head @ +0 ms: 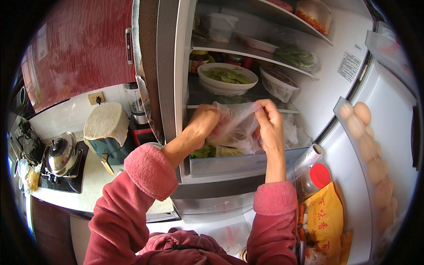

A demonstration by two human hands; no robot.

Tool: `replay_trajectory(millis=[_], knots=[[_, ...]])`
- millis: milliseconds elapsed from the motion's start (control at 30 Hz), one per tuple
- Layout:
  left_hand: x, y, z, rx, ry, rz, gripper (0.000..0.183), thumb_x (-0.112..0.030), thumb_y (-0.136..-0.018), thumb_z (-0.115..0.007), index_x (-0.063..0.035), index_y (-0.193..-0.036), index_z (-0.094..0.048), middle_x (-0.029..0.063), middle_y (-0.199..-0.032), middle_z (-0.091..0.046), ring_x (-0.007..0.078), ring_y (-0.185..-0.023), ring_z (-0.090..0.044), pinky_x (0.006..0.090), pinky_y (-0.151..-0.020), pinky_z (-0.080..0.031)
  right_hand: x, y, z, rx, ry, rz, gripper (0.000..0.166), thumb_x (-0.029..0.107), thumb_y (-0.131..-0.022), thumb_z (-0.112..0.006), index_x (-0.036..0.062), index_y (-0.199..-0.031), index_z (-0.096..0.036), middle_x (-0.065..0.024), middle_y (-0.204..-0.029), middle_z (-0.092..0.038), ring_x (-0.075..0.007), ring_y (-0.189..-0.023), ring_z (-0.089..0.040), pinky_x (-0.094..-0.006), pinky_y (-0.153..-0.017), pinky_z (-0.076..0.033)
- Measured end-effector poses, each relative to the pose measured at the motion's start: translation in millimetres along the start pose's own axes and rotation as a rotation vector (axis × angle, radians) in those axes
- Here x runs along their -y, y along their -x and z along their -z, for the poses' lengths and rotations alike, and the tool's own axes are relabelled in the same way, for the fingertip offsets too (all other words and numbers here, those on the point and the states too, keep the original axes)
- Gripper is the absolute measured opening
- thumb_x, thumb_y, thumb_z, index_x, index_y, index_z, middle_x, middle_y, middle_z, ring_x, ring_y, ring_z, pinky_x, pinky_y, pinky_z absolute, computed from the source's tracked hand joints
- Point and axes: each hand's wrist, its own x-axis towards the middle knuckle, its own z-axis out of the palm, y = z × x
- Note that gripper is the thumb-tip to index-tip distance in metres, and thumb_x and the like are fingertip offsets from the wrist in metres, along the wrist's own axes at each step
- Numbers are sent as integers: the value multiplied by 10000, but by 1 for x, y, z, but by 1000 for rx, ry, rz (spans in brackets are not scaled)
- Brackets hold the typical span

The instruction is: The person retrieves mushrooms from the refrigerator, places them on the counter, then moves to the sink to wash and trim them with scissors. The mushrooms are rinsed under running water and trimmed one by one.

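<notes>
Both hands hold a thin, translucent plastic bag [237, 127] over the lower drawer [232, 165] of an open refrigerator. At the bag's left side is my left hand [203, 124], bent at the wrist, its fingertips partly hidden. My right hand [270, 122] pinches the bag's upper right edge between thumb and fingers. Something reddish shows through the plastic. Leafy greens [203, 151] and a wrapped pale-green vegetable [228, 151] lie in the drawer below. Above stands a white bowl of green leaves [228, 76], beside a plastic-covered bowl [279, 82].
Eggs [362, 112] line the open door's rack on the right. Below are a red-lidded jar [319, 175], a plastic-wrap roll [309, 155] and a yellow packet [326, 215]. Left, a counter [82, 188] holds a cloth-covered green air fryer [107, 149] and a lidded pan [61, 155] on the stove.
</notes>
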Motion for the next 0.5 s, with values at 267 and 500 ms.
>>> replay_trajectory(millis=[267,500], knots=[[17,-19,-5,132,9,-8,228,-1,-796,-451,-4,-879,-663,68,-792,-611,140,-645,-542,275,-529,-391,-2,0,0,99,2,42,113,132,-934,-638,31,-982,-624,58,-860,-559,-31,-785,-462,-180,-708,-378],[21,-27,-5,94,12,-57,266,8,-828,-468,-2,-957,-700,70,-780,-661,167,-637,-579,291,-580,-449,-4,-2,0,121,-93,82,110,111,-947,-612,6,-970,-634,37,-854,-594,-46,-785,-498,-199,-709,-406]])
